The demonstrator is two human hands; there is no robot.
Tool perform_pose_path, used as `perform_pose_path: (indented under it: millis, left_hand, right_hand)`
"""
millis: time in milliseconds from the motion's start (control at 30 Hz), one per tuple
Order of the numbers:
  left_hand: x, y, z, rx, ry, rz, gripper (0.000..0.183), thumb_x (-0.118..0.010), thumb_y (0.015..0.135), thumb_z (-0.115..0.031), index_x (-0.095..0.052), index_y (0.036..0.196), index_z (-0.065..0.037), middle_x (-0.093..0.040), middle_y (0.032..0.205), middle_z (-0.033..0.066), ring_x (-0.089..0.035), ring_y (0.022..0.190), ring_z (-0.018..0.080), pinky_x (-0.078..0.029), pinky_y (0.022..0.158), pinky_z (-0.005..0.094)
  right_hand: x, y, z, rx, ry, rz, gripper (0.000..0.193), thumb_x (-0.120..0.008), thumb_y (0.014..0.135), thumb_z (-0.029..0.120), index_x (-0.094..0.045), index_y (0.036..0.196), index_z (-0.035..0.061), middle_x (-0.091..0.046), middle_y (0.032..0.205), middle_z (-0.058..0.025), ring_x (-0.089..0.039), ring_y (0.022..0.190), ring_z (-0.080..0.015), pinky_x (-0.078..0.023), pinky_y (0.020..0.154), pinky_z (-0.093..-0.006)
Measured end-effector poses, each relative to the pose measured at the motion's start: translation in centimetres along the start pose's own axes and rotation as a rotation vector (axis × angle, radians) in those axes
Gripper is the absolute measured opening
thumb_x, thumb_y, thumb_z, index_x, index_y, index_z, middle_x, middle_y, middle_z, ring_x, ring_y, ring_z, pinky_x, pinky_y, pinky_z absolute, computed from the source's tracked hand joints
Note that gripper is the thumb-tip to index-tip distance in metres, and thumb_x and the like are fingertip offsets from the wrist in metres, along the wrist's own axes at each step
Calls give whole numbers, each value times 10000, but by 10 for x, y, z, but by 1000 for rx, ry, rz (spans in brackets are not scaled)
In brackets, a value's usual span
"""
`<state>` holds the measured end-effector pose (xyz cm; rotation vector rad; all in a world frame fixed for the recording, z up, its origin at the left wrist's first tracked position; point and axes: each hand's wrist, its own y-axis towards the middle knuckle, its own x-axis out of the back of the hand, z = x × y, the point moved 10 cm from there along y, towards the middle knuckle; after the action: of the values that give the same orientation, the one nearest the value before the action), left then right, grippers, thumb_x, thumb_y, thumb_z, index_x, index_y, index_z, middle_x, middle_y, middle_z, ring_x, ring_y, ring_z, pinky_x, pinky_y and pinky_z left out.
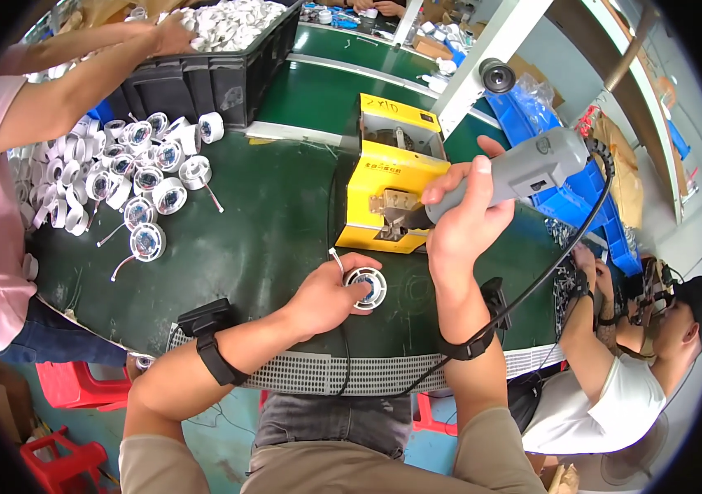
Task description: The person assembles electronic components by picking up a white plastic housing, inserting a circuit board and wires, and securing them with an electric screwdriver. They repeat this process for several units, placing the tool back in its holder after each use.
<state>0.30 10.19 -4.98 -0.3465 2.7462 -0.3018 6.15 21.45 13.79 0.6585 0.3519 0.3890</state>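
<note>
My left hand [323, 300] is closed round a white round housing [377, 287] with a small circuit board inside, low over the green table. A short cable with a white plug sticks out above the fingers. My right hand [468, 221] grips a grey electric screwdriver [524, 170], tilted down to the left. Its dark nose reaches the metal outlet on the front of the yellow screw feeder [384, 191]; the very tip is too small to make out. From the screwdriver's back end, a black cord [579, 235] runs down past my right forearm.
Several similar white housings [146, 180] are heaped at left, some trailing wires. Behind them stands a black crate [202, 86] full of white parts, with a person in pink reaching in. Blue trays [569, 193] lie at right, near another person working. Red stools [79, 384] stand below.
</note>
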Motion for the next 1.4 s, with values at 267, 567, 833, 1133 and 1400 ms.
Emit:
perform_pose_path:
  millis: [267,567,833,1133,1400]
  left_hand:
    - [2,0,-2,10,-16,-17,316,-499,915,8,-514,1231,3,-567,1057,72,-602,952,158,-586,837,343]
    - [2,0,-1,38,-30,-33,334,-485,922,7,-497,1255,17,-567,1081,85,-604,951,172,-588,840,343]
    - [3,1,0,43,-26,-39,339,-481,927,5,-490,1265,19,-566,1088,91,-605,955,178,-589,840,341]
    - [4,2,0,37,-44,-48,348,-475,939,-7,-475,1286,22,-567,1089,97,-610,945,180,-590,842,340]
    - [5,1,1,45,-54,-50,347,-474,947,-23,-468,1290,27,-578,1063,97,-623,918,181,-589,841,341]
  right_hand:
    - [-5,2,-5,15,-8,-8,272,-482,958,179,-467,1121,-39,-491,572,-58,-485,445,-137,-409,432,-283]
    - [-2,2,-5,12,-11,-11,260,-486,959,177,-464,1111,-32,-492,574,-66,-486,451,-145,-413,435,-289]
    - [-3,2,-7,-10,12,-10,217,-483,955,161,-467,1075,-19,-488,571,-67,-481,451,-146,-415,434,-292]
    - [-1,4,-5,-11,52,-11,212,-490,952,164,-467,1061,-16,-485,572,-72,-478,448,-150,-411,431,-296]
    - [-7,4,-10,-19,29,45,203,-493,952,170,-461,1037,-12,-486,571,-74,-480,452,-152,-417,432,-302]
